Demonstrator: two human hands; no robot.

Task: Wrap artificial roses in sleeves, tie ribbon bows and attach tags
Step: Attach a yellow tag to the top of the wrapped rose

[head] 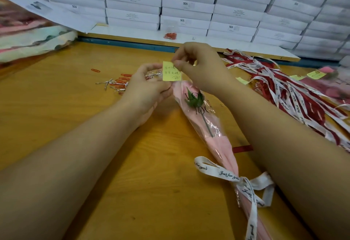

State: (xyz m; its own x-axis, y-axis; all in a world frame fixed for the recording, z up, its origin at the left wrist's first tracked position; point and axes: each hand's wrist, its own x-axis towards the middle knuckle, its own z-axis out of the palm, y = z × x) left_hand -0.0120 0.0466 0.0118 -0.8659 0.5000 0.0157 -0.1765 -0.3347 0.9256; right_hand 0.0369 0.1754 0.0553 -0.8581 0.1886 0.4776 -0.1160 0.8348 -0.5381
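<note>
Hands meet at the top of a wrapped rose (194, 100) lying slantwise mid-surface, its head far from the person and its stem end near. The left hand (149, 88) is curled round the crinkled top of the sleeve (219, 145). The right hand (200, 67) pinches a yellow tag (171, 72) between thumb and forefinger, holding it against that same top. The tag carries handwriting too small to read.

The sleeve is clear film over pink paper, with black print across the green leaves; only "YOU" reads plainly. A white bow (244, 181) ties the stem end, its ribbon printed "Just for you".

Red clips (123, 80) and silver twist ties (106, 84) lie scattered on the yellow surface (75, 116) just left of the left hand. To the right, a heap of red and white ribbons (284, 96) spreads out, with more yellow tags and finished roses (331, 82) beyond it. A short red strip (242, 148) shows beside the right forearm.

White boxes (189, 3) stacked along the back bear "SGS"; their smaller print is blurred. A small bag of red clips (170, 33) sits before them. Folded cloth (34, 41) lies far left.
</note>
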